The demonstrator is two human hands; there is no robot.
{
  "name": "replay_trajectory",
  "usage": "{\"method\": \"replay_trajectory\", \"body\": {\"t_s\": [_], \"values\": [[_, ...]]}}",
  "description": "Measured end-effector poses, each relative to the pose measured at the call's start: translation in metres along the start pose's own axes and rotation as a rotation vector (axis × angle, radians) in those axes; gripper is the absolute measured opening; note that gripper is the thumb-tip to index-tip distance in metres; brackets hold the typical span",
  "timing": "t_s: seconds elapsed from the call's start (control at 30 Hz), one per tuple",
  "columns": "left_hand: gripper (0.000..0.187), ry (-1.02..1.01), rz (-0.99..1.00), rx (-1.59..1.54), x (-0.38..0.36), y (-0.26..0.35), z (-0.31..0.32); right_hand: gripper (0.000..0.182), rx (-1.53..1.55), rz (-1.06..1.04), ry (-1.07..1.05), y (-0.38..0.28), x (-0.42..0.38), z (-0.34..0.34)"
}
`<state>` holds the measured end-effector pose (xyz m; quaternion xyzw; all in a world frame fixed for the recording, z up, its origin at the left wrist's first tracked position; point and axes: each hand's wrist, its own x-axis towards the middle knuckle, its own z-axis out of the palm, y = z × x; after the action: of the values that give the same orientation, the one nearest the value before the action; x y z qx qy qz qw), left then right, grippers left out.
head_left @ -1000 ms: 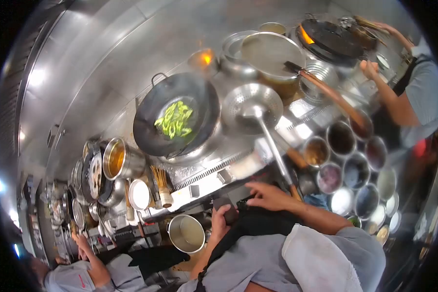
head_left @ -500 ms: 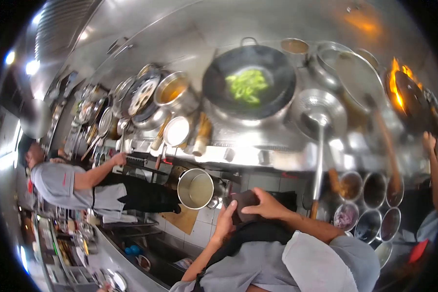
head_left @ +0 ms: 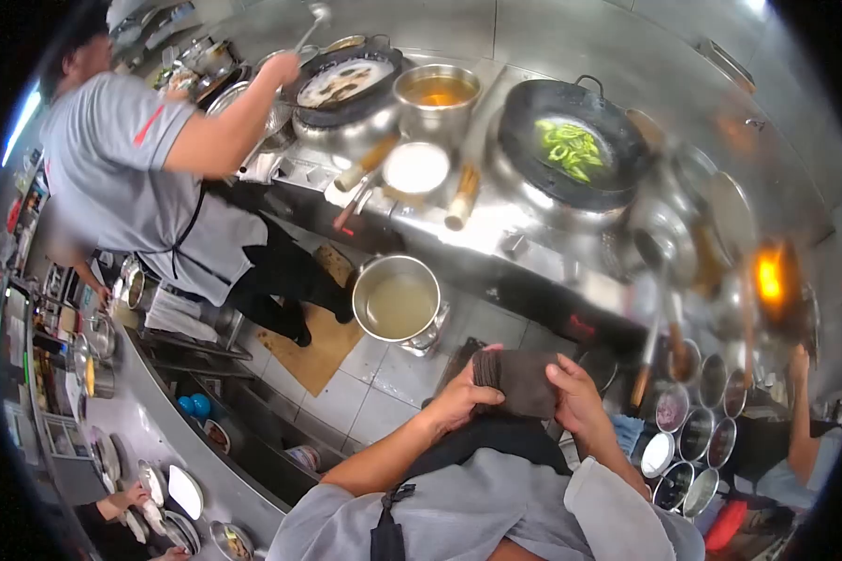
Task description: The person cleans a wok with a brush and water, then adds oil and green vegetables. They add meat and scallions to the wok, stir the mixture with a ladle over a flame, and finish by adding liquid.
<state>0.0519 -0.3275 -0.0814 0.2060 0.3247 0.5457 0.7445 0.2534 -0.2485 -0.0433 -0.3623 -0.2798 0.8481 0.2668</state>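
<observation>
A dark brown, squarish block (head_left: 526,381) is held in front of my waist between both hands. Ridges along its left side look like the edges of thin stacked layers; its exact kind I cannot make out. My left hand (head_left: 465,397) grips the left end, thumb on top. The right end is pinched by my right hand (head_left: 575,397), its thumb on the upper face and the other fingers mostly underneath. Beyond my hands stands a tall metal pot (head_left: 396,297) of cloudy liquid. Up on the stove, a black wok (head_left: 575,140) contains green pepper pieces (head_left: 569,148).
A co-worker (head_left: 140,168) stands at the left, holding a ladle (head_left: 314,26) over the stove. Flames (head_left: 770,274) rise at the right, near another person's arm (head_left: 800,411). Several round containers (head_left: 695,435) stand at my right. A steel counter (head_left: 182,425) with plates runs along the left.
My view has swung left, bringing the co-worker closer in frame. The brown block is now gripped at both ends and shows more of its face. The co-worker's hand and ladle are raised higher.
</observation>
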Motion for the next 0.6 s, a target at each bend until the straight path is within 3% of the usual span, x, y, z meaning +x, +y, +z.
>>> {"method": "replay_trajectory", "body": {"t_s": [0.1, 0.23, 0.3, 0.43, 0.53, 0.6], "values": [[0.076, -0.024, -0.122, -0.278, -0.014, -0.002, -0.013, 0.034, 0.012, -0.049, 0.112, 0.007, -0.018, 0.037], [0.077, -0.085, -0.211, -0.39, -0.033, 0.005, -0.011, 0.037, 0.006, -0.048, 0.14, 0.018, -0.036, 0.056], [0.075, -0.069, -0.12, -0.215, -0.043, 0.009, -0.005, 0.04, -0.063, -0.055, 0.113, 0.013, -0.042, 0.07], [0.068, -0.057, -0.023, -0.32, -0.062, 0.021, 0.005, 0.04, -0.157, -0.114, 0.273, -0.001, -0.052, 0.093], [0.066, -0.012, -0.017, -0.316, -0.074, 0.026, 0.011, 0.035, -0.031, -0.14, 0.054, 0.0, -0.055, 0.094], [0.064, -0.024, 0.01, -0.187, -0.079, 0.021, 0.015, 0.033, -0.034, -0.167, 0.028, 0.003, -0.066, 0.097]]}}
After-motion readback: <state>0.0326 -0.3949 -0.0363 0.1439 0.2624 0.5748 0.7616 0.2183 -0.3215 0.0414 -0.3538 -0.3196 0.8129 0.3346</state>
